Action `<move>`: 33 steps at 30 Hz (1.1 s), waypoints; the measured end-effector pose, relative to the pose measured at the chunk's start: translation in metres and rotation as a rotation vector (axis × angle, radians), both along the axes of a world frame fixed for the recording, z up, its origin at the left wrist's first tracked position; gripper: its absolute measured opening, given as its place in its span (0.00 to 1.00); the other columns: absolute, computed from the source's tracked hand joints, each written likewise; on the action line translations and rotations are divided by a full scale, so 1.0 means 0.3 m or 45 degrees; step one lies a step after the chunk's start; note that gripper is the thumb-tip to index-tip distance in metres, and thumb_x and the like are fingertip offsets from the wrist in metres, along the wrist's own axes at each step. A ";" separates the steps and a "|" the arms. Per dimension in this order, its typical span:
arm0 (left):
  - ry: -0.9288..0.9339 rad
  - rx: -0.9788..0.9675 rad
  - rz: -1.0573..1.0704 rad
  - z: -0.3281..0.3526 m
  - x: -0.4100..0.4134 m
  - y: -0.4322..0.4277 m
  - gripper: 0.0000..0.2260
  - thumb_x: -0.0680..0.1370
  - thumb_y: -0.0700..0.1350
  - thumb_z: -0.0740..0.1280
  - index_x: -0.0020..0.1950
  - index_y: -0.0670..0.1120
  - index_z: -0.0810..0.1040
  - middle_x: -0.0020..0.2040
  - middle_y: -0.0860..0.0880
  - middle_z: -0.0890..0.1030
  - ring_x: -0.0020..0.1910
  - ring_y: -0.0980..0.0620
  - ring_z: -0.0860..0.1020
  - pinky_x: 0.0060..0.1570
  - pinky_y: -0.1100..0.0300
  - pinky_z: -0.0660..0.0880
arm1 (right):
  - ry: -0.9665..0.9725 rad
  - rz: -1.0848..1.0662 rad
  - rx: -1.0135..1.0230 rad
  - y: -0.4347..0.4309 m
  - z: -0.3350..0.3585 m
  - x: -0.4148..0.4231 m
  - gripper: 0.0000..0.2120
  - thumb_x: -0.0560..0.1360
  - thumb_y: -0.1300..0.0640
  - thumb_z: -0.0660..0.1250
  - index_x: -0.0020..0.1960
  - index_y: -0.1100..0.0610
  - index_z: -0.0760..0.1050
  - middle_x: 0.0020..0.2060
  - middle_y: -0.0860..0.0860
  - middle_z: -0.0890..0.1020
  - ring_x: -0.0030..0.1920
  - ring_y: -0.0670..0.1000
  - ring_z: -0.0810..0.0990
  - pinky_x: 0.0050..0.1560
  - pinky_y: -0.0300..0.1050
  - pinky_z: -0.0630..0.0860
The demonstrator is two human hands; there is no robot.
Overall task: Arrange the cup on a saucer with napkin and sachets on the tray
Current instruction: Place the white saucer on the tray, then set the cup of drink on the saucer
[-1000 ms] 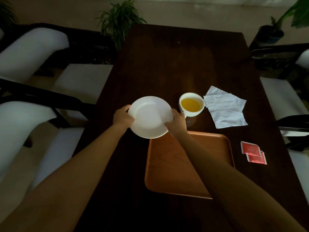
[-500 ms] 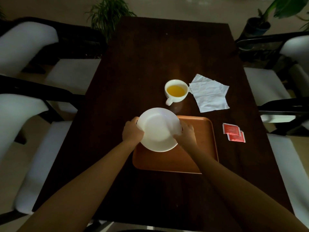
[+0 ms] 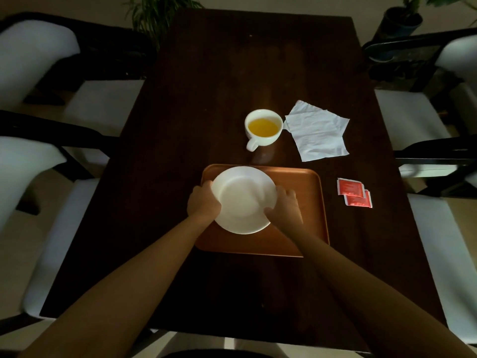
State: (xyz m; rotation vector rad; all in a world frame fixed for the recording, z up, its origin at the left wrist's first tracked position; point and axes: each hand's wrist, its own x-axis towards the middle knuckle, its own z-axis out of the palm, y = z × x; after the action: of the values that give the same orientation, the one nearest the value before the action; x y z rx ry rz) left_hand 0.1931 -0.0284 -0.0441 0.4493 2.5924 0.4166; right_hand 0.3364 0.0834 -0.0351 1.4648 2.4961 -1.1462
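The long dark wooden worktop (image 3: 258,73) carries everything, with white-cushioned chairs (image 3: 38,47) along both sides. At its near middle lies the rectangular orange-brown wooden tray (image 3: 304,202), set square to the person so it is within easy reach. On the tray's left part sits the round white ceramic saucer (image 3: 244,200); whether it rests fully on the tray floor or is a touch above it cannot be told. The left hand (image 3: 204,204) grasps the saucer's left rim and the right hand (image 3: 286,205) its near-right rim, 2 opposed holds that likely keep it level while it is centred.

The crumpled white paper napkin (image 3: 318,130) lies far and right of the tray, just beside the white ceramic cup of yellow drink (image 3: 263,129), whose handle points near-left. The 2 red paper sachets (image 3: 353,193) overlap on the worktop right of the tray. Cup, napkin and sachets are all off the tray, so their placing seems yet to come.
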 end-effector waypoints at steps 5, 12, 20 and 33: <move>-0.011 -0.005 -0.009 -0.016 -0.005 0.003 0.22 0.74 0.43 0.63 0.68 0.49 0.66 0.62 0.41 0.70 0.58 0.40 0.73 0.55 0.47 0.75 | -0.003 0.019 -0.033 0.008 -0.003 0.000 0.27 0.69 0.62 0.66 0.65 0.59 0.63 0.61 0.59 0.67 0.64 0.60 0.66 0.60 0.55 0.70; 0.083 0.035 -0.016 0.013 -0.036 0.035 0.25 0.74 0.45 0.65 0.70 0.47 0.64 0.65 0.42 0.67 0.62 0.41 0.70 0.56 0.48 0.73 | 0.072 -0.047 -0.007 0.036 -0.005 -0.011 0.25 0.71 0.57 0.66 0.65 0.61 0.63 0.62 0.60 0.66 0.65 0.60 0.64 0.62 0.56 0.68; -0.103 0.484 0.109 0.109 -0.206 0.247 0.17 0.80 0.41 0.54 0.68 0.45 0.68 0.68 0.42 0.71 0.66 0.43 0.70 0.65 0.50 0.67 | 0.294 -0.216 0.010 0.266 0.067 -0.131 0.18 0.77 0.57 0.58 0.67 0.59 0.67 0.62 0.61 0.73 0.62 0.60 0.71 0.61 0.53 0.69; -0.965 0.833 0.215 0.058 -0.359 0.553 0.15 0.81 0.44 0.53 0.67 0.46 0.68 0.65 0.43 0.74 0.55 0.45 0.77 0.46 0.51 0.78 | 0.650 -0.656 -0.791 0.467 0.002 -0.357 0.11 0.79 0.61 0.53 0.54 0.55 0.73 0.55 0.59 0.79 0.56 0.58 0.79 0.37 0.39 0.81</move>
State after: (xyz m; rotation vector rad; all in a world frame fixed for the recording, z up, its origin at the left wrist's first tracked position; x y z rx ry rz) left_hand 0.0854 0.1374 -0.0267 0.2085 1.7177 1.2348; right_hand 0.2291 0.2234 -0.0344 1.7971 1.6836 -2.3616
